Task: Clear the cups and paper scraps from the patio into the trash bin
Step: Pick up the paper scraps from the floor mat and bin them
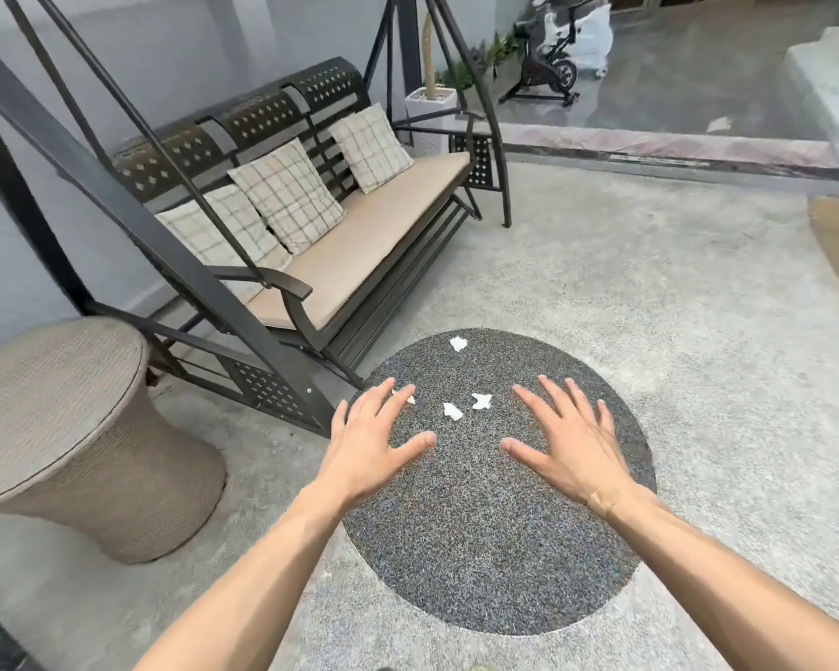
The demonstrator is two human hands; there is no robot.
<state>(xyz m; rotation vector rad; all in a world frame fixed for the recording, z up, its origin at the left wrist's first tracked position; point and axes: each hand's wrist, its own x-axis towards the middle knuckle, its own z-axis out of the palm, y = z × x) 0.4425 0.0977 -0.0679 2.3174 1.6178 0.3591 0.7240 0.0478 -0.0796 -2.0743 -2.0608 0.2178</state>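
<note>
Over the dark round mat (495, 549), left hand (374, 440) and right hand (565, 445) spread empty; best to pinch each paper scrap (452, 411) singly.

Home patio — covered outdoor sitting area beside house. Black metal swing seat (311, 196) with tan cushion and three checked pillows (287, 193) against grey wall. Woven wicker side table (64, 428) at left. Pebble-finish floor (650, 293) with dark round inlay (495, 549). Potted plant in white planter (429, 101) behind swing. Beyond raised threshold — smooth concrete area with exercise bike (548, 65) and white sack. All domestic furnishing, nothing commercial.
</note>
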